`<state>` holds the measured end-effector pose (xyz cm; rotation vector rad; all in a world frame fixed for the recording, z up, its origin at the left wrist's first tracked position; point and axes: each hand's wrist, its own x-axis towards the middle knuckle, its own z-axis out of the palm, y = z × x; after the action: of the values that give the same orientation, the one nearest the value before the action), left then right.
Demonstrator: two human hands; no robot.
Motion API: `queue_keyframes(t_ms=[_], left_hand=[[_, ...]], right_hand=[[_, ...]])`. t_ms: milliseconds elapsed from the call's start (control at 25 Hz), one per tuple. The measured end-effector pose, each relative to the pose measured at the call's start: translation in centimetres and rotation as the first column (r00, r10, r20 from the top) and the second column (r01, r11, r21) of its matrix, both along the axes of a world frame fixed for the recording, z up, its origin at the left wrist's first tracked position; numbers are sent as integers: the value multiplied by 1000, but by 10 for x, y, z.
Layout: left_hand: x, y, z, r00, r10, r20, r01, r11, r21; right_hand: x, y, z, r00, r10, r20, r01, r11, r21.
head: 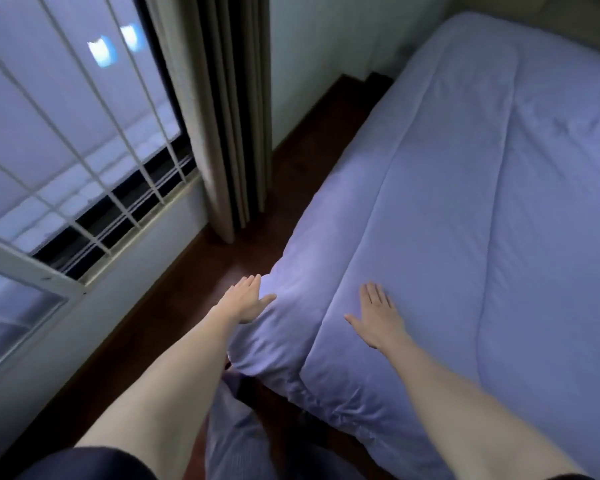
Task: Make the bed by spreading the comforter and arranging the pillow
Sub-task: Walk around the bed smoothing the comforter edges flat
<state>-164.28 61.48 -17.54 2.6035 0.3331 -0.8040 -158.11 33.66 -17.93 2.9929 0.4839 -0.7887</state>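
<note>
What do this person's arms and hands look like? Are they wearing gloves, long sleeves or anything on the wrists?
No gloves: the left hand and the right hand are bare, with no rings, watch or wristband in view. The forearms are uncovered too. Dark short sleeves show only at the bottom edge of the picture, near the upper arms.

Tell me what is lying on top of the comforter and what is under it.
On the comforter, only the right hand lies flat; the left hand presses its draped corner. No pillow shows. The comforter hides whatever lies beneath.
</note>
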Motion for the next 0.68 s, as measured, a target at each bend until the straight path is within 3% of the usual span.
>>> queue_keyframes(t_ms=[240, 440, 560, 680], left_hand=[[119, -13, -38, 999, -29, -39, 24, 992, -123], [173, -37, -83, 980, -39, -197, -4, 976, -216], [180, -37, -92, 989, 22, -149, -60, 965, -256], [173, -25, -82, 999, 46, 10, -42, 963, -267]], right_hand=[[-1, 24, -27, 961, -270, 63, 272, 962, -32], [12, 18, -36, 833, -546, 85, 552, 830, -78], [12, 7, -37, 762, -646, 46, 647, 757, -87], [10, 15, -38, 712, -701, 25, 702, 711, -42]])
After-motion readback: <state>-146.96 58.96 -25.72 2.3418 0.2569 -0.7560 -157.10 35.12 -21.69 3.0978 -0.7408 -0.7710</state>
